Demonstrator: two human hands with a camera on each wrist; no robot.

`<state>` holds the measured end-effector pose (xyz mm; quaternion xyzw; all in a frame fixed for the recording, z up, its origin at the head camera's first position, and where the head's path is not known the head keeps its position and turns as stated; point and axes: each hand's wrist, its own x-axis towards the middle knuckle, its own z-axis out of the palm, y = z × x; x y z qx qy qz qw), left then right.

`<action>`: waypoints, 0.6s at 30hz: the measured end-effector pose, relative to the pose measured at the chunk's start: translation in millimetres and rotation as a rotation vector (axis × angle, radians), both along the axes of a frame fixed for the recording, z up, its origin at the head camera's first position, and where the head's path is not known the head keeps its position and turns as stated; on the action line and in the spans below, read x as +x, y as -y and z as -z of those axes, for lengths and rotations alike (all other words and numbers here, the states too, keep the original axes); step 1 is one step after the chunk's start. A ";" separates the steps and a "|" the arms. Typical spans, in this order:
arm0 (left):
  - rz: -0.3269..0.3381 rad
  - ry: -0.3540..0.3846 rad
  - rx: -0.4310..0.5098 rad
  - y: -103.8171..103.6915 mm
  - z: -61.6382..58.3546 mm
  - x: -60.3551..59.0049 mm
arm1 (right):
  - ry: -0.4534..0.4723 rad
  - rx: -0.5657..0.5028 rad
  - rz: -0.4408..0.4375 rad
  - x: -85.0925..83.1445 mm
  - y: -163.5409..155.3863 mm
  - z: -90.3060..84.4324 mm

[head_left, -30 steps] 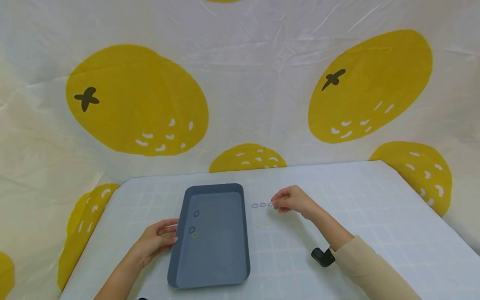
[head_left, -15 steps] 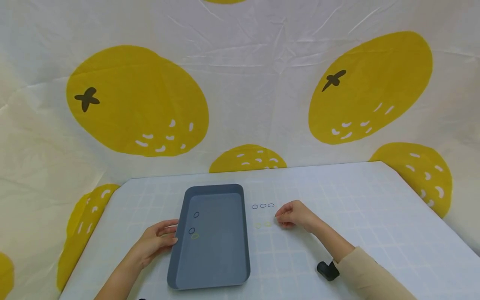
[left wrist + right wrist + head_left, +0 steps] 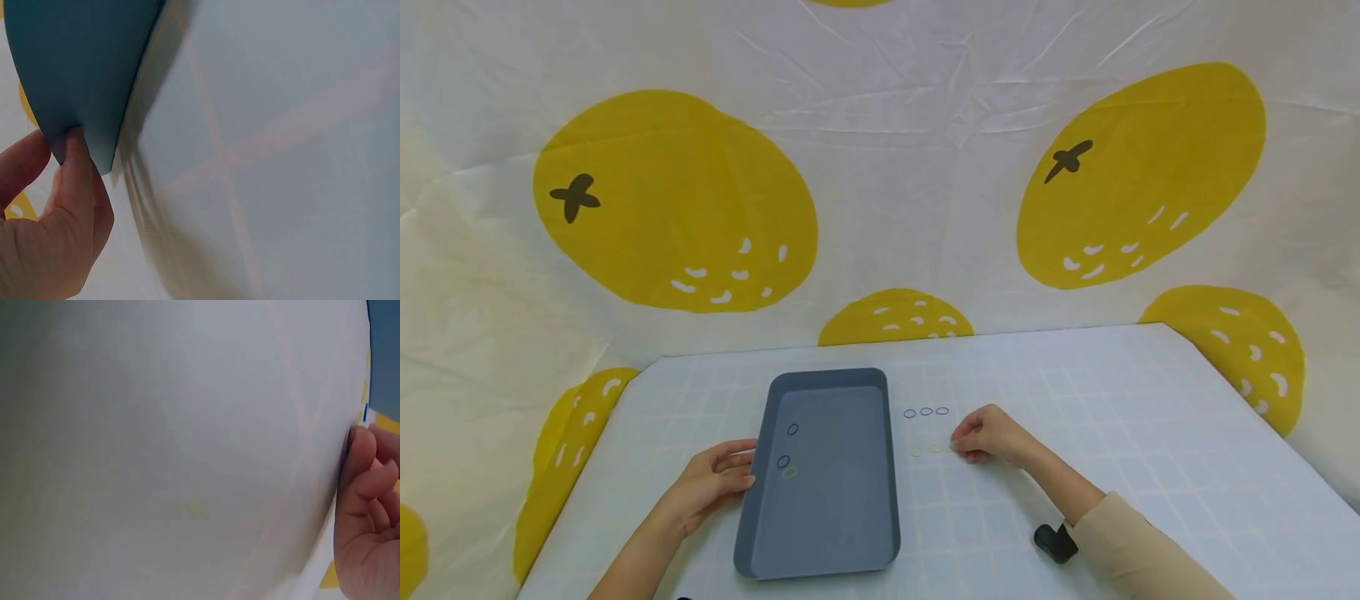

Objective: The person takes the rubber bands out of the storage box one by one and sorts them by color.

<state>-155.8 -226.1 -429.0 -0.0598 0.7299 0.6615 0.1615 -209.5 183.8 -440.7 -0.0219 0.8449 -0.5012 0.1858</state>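
Observation:
A blue-grey tray [image 3: 820,533] lies left of centre in the head view. My left hand [image 3: 703,483] is at its left side, thumb and fingertips touching the outer wall, fingers loosely extended. In the left wrist view a fingertip lies against the tray's wall [image 3: 94,69]. My right hand [image 3: 994,435] is low over the table, thumb and fingers pinched together on a thin yellow loop, only a sliver of which shows. Two more thin yellow loops [image 3: 917,452] lie to its left, in line with it. Behind them is a row of three dark blue loops [image 3: 927,412].
Inside the tray are two dark blue loops [image 3: 793,429] and one yellow loop [image 3: 790,472]. A pale checked cloth [image 3: 1075,392] covers the table. A fruit-print sheet [image 3: 917,183] hangs behind. A black device [image 3: 1055,543] is by the right sleeve [image 3: 1138,546].
My right hand has moved from the right end of the blue row toward me, to the right end of the yellow row. The left hand and the tray have stayed in place.

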 end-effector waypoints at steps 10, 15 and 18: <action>0.023 -0.002 0.010 0.6 3.6 -0.4 | -0.018 0.073 0.011 -6.8 -5.6 -11.4; 0.017 -0.006 0.000 0.3 2.9 -0.6 | -0.036 0.083 -0.005 -16.2 -3.2 -28.1; 0.016 -0.007 -0.005 0.5 2.2 0.2 | -0.045 0.067 -0.024 -22.5 -0.2 -36.0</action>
